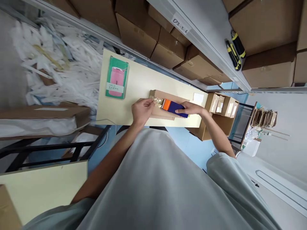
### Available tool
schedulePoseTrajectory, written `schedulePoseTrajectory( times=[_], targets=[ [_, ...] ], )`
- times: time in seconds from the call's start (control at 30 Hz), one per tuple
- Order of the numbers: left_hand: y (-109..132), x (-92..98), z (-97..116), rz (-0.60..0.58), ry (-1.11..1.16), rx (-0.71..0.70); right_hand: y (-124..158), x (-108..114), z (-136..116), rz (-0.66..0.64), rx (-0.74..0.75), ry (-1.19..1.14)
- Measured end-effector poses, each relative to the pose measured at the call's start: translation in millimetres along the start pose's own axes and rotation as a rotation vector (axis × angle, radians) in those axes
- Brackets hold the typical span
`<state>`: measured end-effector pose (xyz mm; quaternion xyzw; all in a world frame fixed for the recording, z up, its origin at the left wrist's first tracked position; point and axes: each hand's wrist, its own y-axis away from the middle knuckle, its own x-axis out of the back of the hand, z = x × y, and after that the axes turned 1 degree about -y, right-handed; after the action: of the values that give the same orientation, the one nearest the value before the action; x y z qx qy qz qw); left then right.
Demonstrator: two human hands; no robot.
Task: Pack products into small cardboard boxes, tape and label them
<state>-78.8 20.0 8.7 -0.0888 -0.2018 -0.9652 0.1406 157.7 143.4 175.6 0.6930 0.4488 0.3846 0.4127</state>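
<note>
A flat brown cardboard box (pixel 158 112) lies on the cream table (pixel 139 75) in front of me. Over its top, my right hand (pixel 192 108) grips a navy and orange tape dispenser (pixel 177 107), its orange end pointing left. A length of clear tape (pixel 158 101) shows between that end and my left hand. Thumb and fingers of my left hand (pixel 141 112) are pinched at the tape's end, by the left part of the box. Part of the box is hidden under the dispenser and hands.
A green box with a pink cup picture (pixel 117 78) lies on the table's left. Shelves with cartons (pixel 139 30) run along the far side, with yellow-black utility knives (pixel 235 52) above. An open carton (pixel 203 131) stands right; white scrap strips (pixel 69 60) heap up left.
</note>
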Motion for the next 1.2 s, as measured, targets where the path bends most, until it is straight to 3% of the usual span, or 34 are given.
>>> schedulePoseTrajectory(
  times=[0.17,0.27,0.37,0.57,0.73,0.83,1.03,1.2],
  targets=[
    [3.4,-17.2,7.7,0.069,-0.073,-0.001,-1.8,-3.4,-1.8,0.012,0.008,0.075],
    [2.7,-20.1,2.0,0.091,-0.105,-0.043,-0.4,-4.6,-4.0,0.042,0.043,0.126],
    [1.9,-19.2,-0.6,0.112,-0.146,-0.046,3.2,-1.9,-3.7,-0.013,0.116,0.126],
    [5.4,-29.8,8.7,0.113,-0.203,-0.013,11.9,8.2,16.7,-0.059,0.239,0.096],
    [10.4,-44.8,11.4,0.149,-0.272,-0.016,30.6,18.5,72.5,-0.142,0.172,-0.088],
    [9.5,-46.4,10.2,0.150,-0.306,-0.014,52.2,26.8,121.9,-0.166,0.134,-0.229],
    [3.7,-47.6,9.3,0.178,-0.381,0.013,91.1,44.6,221.3,-0.116,0.092,-0.289],
    [0.4,-50.5,8.8,0.208,-0.409,0.052,84.8,51.1,259.7,-0.145,0.069,-0.280]
  ],
)
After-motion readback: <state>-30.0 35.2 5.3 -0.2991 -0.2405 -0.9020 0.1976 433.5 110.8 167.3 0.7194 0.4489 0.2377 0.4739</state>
